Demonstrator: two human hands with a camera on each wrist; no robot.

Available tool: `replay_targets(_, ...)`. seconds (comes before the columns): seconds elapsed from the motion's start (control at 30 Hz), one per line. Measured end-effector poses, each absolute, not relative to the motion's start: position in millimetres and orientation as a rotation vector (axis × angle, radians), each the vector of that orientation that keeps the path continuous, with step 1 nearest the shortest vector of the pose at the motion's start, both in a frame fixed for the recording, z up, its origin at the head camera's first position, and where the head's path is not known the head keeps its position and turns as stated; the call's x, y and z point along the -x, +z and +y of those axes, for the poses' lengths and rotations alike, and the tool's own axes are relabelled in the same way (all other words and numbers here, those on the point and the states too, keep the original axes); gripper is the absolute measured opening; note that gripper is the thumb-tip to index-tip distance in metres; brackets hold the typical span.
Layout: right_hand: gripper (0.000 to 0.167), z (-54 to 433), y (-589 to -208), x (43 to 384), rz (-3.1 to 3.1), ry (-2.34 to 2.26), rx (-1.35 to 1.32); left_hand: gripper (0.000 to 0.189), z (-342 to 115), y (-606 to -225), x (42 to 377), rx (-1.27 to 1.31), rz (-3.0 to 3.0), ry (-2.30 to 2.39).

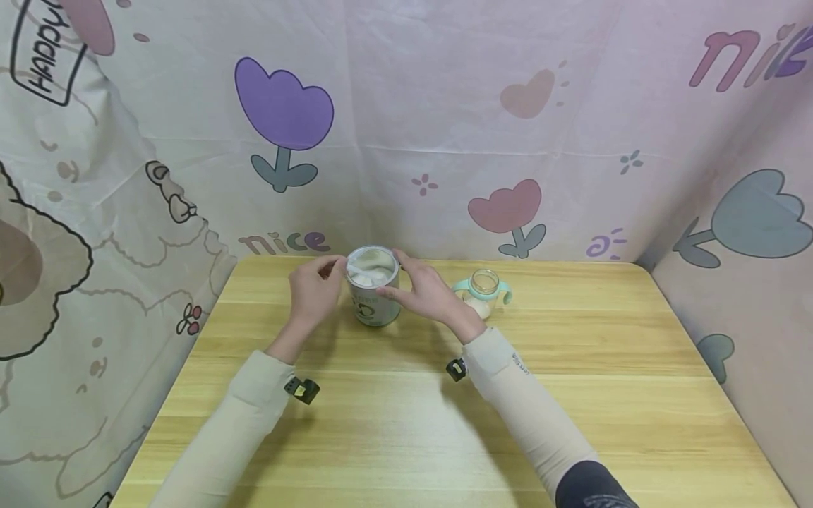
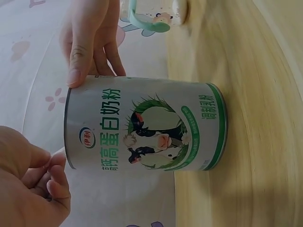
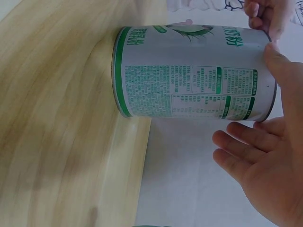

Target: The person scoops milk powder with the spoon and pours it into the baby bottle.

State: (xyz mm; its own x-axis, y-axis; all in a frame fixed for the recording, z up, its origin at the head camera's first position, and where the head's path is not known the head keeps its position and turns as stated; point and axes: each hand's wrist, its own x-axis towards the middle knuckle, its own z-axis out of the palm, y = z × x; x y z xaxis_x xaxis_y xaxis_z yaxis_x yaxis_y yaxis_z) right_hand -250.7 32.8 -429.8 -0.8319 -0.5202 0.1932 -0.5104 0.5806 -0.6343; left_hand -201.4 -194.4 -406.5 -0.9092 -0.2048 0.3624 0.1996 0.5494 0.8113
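Observation:
A milk powder can (image 1: 376, 307) stands upright and open-topped on the table, white with green print and a cow picture. White powder (image 1: 375, 275) shows inside it. At the can's left rim my left hand (image 1: 315, 288) pinches the end of a white scoop (image 1: 359, 271), whose other end lies in the can; the fingers hide most of the grip. My right hand (image 1: 432, 289) holds the can by its upper right side, thumb (image 3: 276, 56) at the near rim and fingers round the far side. Behind my right wrist stands a baby bottle (image 1: 485, 283).
The bottle has mint-green handles (image 1: 506, 292), an uncovered mouth and whitish contents low inside. The wooden table (image 1: 394, 423) reaches back to a printed cloth (image 1: 406, 106) hung close behind the can. More cloth hangs along the left and right sides.

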Motion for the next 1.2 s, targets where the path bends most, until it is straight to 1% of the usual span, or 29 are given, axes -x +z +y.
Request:
replay_targets(0.33, 0.093, 33, -429, 250, 2.787, -1.098, 0.897, 0.022, -200, -403, 202, -0.108, -2.317, -1.36)
replay_targets(0.57, 0.094, 33, -428, 249, 2.79, -1.092, 0.893, 0.023, -203, -402, 202, -0.135, -2.306, -1.39)
replay_targets(0.87, 0.095, 34, -429, 249, 2.79, -1.081, 0.892, 0.025, -209, -397, 202, -0.228, -2.266, -1.548)
replay_targets(1.03, 0.093, 38, -427, 248, 2.794, -1.104, 0.887, 0.028, -213, -391, 202, -0.266, -2.222, -1.684)
replay_targets(1.2, 0.088, 44, -423, 248, 2.807, -1.117, 0.88, 0.031, -213, -387, 202, -0.237, -2.192, -1.741)
